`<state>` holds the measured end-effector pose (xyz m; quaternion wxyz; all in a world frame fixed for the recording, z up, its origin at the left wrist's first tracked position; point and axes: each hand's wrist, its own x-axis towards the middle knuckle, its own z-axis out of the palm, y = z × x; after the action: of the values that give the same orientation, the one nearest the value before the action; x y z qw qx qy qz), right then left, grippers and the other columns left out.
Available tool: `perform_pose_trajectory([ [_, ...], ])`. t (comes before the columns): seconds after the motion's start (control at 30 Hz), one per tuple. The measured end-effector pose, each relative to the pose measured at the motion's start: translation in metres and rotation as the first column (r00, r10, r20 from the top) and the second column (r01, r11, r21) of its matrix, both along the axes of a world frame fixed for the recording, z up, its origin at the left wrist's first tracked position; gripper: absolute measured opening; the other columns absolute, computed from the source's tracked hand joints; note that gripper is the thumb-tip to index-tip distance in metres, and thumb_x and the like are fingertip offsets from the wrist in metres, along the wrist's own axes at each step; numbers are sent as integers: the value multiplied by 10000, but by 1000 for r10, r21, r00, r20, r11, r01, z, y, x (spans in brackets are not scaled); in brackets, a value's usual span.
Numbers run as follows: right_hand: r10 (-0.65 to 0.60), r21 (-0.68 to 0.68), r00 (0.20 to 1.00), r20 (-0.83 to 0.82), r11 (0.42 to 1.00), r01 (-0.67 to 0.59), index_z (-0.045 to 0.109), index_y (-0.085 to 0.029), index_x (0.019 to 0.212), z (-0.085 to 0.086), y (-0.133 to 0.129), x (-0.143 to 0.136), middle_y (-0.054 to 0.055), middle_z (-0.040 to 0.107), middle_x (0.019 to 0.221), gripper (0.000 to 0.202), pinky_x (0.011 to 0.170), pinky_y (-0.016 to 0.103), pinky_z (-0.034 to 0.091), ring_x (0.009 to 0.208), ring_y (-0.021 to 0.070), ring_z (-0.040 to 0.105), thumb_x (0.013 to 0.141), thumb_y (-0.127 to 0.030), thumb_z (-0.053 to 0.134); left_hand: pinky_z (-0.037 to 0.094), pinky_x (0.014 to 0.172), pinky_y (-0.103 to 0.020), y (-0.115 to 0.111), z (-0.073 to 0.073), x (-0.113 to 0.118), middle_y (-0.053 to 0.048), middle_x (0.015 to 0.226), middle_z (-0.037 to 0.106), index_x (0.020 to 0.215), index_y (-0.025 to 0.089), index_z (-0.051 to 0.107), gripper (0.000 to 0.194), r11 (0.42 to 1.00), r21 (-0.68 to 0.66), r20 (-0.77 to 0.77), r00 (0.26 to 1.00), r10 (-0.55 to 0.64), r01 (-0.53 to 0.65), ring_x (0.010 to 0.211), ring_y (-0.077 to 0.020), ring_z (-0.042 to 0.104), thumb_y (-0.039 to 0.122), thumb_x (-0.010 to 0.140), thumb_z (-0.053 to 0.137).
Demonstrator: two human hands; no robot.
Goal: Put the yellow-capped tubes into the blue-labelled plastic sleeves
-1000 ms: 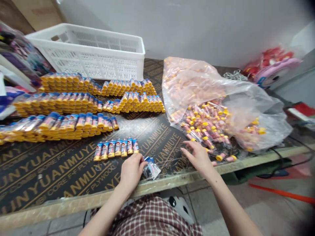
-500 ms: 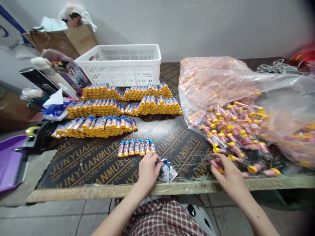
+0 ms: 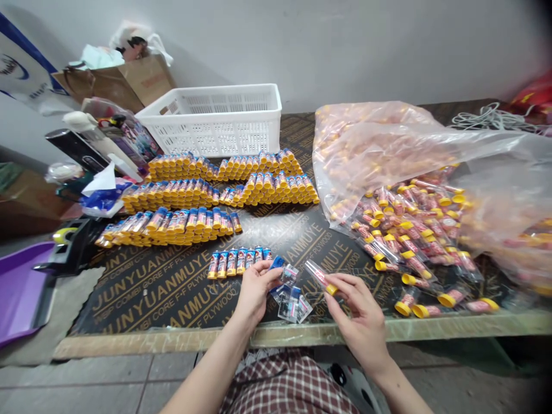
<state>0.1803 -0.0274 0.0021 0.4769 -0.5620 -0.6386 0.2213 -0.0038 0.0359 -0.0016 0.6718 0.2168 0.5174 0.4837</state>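
Observation:
Between its thumb and fingers, my left hand [image 3: 257, 287] pinches a small clear plastic sleeve [image 3: 288, 273] with blue print. Below that hand lies a loose pile of similar printed sleeves [image 3: 293, 305]. My right hand [image 3: 360, 313] holds a clear tube with a yellow cap [image 3: 318, 273] by its capped end, the clear end tilted up toward the left hand. Its inside looks pink and red. Just beyond my left hand is a short row of blue-and-yellow wrapped tubes [image 3: 233, 261].
Stacks of wrapped tubes [image 3: 172, 192] stand in rows before a white plastic basket [image 3: 215, 132]. At right, a big clear bag [image 3: 371, 144] spills loose capped tubes [image 3: 409, 230] onto the black board. A tape dispenser [image 3: 71, 244] and purple dustpan [image 3: 26, 287] sit at left.
My right hand has moved left from the loose tubes with one capped tube in it. My left hand has lifted a sleeve slightly off the pile.

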Motion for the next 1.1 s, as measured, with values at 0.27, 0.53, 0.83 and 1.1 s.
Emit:
perform_pose_trajectory([
  [0.27, -56, -12, 997, -44, 998, 55, 629, -268, 1099, -4, -2, 6, 76, 560, 1088, 265, 796, 355, 518, 992, 217, 569, 851, -196, 567, 410, 652, -272, -20, -11, -5, -32, 682, 602, 664, 158, 675, 186, 841, 201, -703, 672, -233, 502, 675, -154, 537, 289, 779, 611],
  [0.53, -32, -19, 999, -12, 999, 31, 629, -275, 1115, -4, 0, 6, 70, 569, 1076, 280, 789, 341, 522, 986, 208, 572, 857, -189, 559, 407, 699, -303, -34, -24, -9, -64, 812, 618, 743, 186, 590, 110, 678, 165, -980, 199, 28, 717, 791, -200, 538, 134, 817, 526],
  [0.83, -28, 25, 1000, -12, 999, 28, 633, -248, 1112, -2, -2, 3, 66, 588, 1065, 284, 752, 297, 522, 937, 179, 589, 848, -162, 573, 421, 569, -226, -16, -10, -7, 34, 585, 586, 756, 173, 568, 214, 966, 222, -405, 914, -35, 136, 542, -107, 528, 317, 681, 707],
  [1.1, 8, 72, 1000, 4, 997, -9, 596, -273, 1184, -6, -6, -7, 57, 583, 1102, 374, 883, 325, 485, 1018, 183, 572, 847, -115, 561, 498, 584, -233, 0, -2, -3, -7, 635, 651, 652, 116, 653, 354, 996, -27, 56, 995, 81, -79, 576, -101, 580, 335, 461, 856],
])
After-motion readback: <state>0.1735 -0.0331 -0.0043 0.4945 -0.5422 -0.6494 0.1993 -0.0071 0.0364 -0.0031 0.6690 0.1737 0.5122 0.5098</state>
